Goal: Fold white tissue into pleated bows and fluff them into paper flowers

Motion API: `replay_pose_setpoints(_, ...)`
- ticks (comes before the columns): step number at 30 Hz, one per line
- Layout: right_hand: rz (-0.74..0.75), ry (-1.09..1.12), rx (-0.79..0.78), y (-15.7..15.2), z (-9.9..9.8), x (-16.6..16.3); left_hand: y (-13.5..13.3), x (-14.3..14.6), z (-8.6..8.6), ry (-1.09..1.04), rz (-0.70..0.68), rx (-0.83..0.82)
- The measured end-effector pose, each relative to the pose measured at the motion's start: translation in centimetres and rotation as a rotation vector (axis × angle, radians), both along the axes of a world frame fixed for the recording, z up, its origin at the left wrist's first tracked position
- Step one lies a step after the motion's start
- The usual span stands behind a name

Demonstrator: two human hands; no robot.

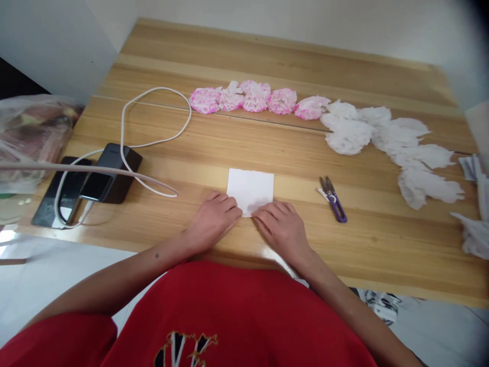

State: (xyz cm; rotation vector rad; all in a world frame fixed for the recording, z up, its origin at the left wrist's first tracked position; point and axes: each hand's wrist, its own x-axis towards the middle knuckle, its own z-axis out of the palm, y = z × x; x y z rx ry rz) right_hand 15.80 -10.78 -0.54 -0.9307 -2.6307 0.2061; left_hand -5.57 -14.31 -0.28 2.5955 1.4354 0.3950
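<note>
A square white sheet of tissue paper (251, 189) lies flat on the wooden table in front of me. My left hand (216, 219) has its fingers pressed together on the near left corner of the sheet. At the near right corner, my right hand (282, 227) pinches the same edge, its thumb and fingertips close to the left ones. The fingers partly hide the near edge, so I cannot tell how far it is folded. To the right of my right hand lie thread snips (334, 201) with a purple handle.
Across the table (267, 148) runs a row of pink-edged paper flowers (255, 97), continuing right into white paper flowers (349, 135). White tissue pieces (477, 229) lie at the right edge. On the left are a phone (57, 199), a black power bank (114, 173) and a looped white cable (156, 90).
</note>
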Motion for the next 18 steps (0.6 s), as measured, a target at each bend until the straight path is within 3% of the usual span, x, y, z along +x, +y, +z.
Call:
replay_pose_setpoints(12, -0.141, 0.009, -0.076, -0.1, 0.0, 1.2, -0.3, -0.8, -0.2, -0.18, 0.133, -0.064)
replay_pose_setpoints(18, -0.12, 0.001, -0.141, -0.2, 0.1, 1.8, 0.1, -1.1, -0.3, -0.244, 0.146, -0.107)
